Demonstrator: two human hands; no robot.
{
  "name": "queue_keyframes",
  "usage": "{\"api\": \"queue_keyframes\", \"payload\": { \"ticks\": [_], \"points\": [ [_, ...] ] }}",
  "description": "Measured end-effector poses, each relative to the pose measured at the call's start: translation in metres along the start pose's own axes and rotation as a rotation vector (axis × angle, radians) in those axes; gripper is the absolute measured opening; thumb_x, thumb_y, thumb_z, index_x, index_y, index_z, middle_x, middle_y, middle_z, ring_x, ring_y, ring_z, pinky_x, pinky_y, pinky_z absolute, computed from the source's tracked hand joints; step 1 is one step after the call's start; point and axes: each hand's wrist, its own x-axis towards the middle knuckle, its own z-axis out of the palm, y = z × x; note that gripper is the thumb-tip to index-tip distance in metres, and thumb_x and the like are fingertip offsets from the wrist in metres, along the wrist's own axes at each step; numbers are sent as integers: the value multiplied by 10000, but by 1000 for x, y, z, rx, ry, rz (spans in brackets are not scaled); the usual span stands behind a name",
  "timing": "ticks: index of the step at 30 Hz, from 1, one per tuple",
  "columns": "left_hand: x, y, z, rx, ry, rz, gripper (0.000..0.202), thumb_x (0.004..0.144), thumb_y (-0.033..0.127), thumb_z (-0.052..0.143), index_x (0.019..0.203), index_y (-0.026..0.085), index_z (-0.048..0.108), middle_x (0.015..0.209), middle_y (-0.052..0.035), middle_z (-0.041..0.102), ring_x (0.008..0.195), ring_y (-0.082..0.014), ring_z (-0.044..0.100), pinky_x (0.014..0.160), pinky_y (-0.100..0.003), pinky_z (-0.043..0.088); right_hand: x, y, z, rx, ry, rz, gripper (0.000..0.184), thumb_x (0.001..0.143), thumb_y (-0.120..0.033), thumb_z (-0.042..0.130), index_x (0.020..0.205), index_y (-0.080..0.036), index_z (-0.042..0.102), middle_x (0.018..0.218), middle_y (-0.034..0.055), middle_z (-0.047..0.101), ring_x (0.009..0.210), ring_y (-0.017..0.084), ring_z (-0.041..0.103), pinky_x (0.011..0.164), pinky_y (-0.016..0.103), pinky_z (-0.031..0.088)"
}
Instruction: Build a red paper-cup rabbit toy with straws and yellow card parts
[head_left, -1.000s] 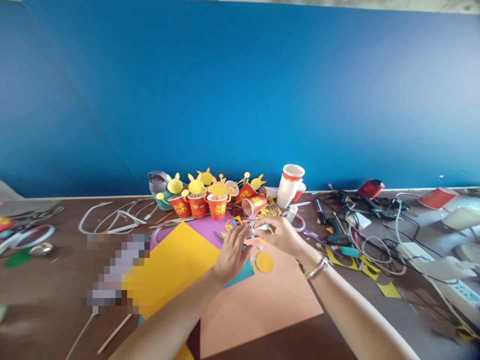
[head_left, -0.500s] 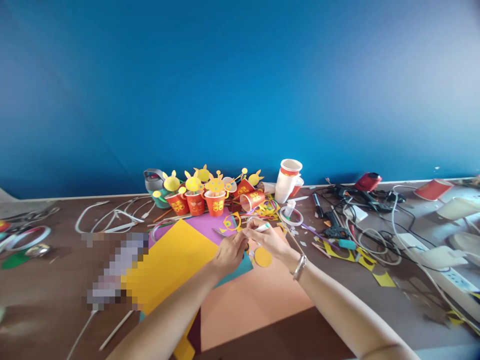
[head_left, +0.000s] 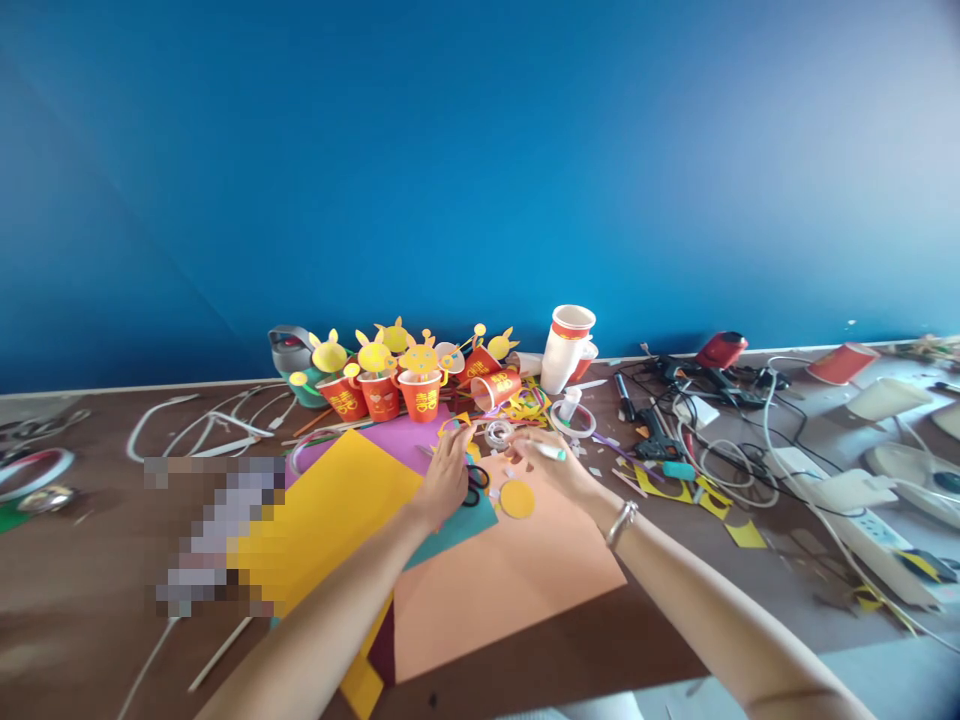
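Observation:
My left hand (head_left: 445, 472) lies on the coloured sheets with its fingers stretched forward, over black scissors (head_left: 475, 487) and close to a small roll of tape (head_left: 497, 433). My right hand (head_left: 555, 468) is closed on a white marker with a teal cap (head_left: 553, 453), just right of the tape. Between my hands, on the peach sheet (head_left: 510, 590), lies a yellow paper disc (head_left: 517, 499). Yellow (head_left: 330, 515), purple (head_left: 409, 438) and teal (head_left: 459, 527) sheets lie under and left of my left hand.
Red paper cups with yellow bunny cut-outs (head_left: 382, 385) stand at the back by the blue wall, next to stacked white cups (head_left: 566, 348). A glue gun (head_left: 654, 437), tangled cables and a power strip (head_left: 862, 520) fill the right. Paper scraps, white strips and a tape ring (head_left: 34, 470) lie left.
My hands, which met in a pinch near the tape, have drawn apart. The left hand has settled flat over the scissors, and the right now shows the marker. The view has shifted right.

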Motion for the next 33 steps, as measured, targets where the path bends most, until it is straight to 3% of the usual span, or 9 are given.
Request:
{"api": "queue_keyframes", "payload": {
  "ticks": [5,9,12,15,18,24,26,29,33],
  "points": [
    [3,0,4,37,-30,-50,592,860,36,307,1420,230,302,1427,-136,354,1373,-244,317,1072,-455,382,-37,15,7,-494,-192,-219,398,800,-282,643,1170,-198,522,1165,133,563,1061,276,574,890,416,484],
    [6,16,-7,178,21,-22,494,901,131,384,1387,214,354,1472,-132,300,1392,-274,267,1074,-474,364,-43,19,8,-598,-190,-241,486,812,-209,612,1266,-186,439,1271,182,493,1221,321,473,976,480,437],
    [3,31,-17,259,-4,93,320,902,139,412,1185,174,558,1271,-126,526,1223,-260,442,1004,-453,401,-38,22,8,-476,-65,-225,430,808,-166,583,1216,-208,454,1186,147,544,1133,289,529,947,469,451],
    [-2,45,-19,297,-266,328,206,855,119,480,922,181,665,954,-70,655,961,-215,549,886,-399,427,-35,25,10,-191,62,-153,295,854,-207,534,1142,-228,473,1045,94,587,962,227,596,843,406,499],
    [-6,54,-16,335,-435,461,192,821,130,532,927,165,688,934,-81,667,952,-223,539,862,-387,411,-34,30,13,87,-11,-100,223,887,-308,521,1096,-241,484,982,67,605,897,197,618,775,353,511],
    [-5,56,-14,325,-474,418,171,831,155,526,892,169,685,930,-67,676,913,-213,537,808,-352,429,-29,24,3,17,225,-157,194,868,-384,577,988,-233,570,997,51,601,961,197,568,854,328,449],
    [-4,55,-15,333,-486,421,167,835,151,513,859,167,678,929,-70,679,899,-214,544,798,-343,438,-26,17,-2,53,288,-104,216,869,-424,566,865,-210,596,805,24,593,792,172,564,739,296,454],
    [-4,55,-15,341,-496,433,179,834,132,492,849,159,669,926,-78,675,881,-212,558,776,-332,453,-20,11,-3,185,244,72,368,896,-512,470,744,-197,585,543,-30,461,516,126,445,518,260,381],
    [-6,55,-15,322,-515,401,218,814,102,476,897,168,667,961,-63,672,856,-197,594,689,-300,463,-13,16,2,213,106,103,380,863,-524,506,678,-196,557,557,-19,484,526,123,453,501,257,371]
  ]
}}
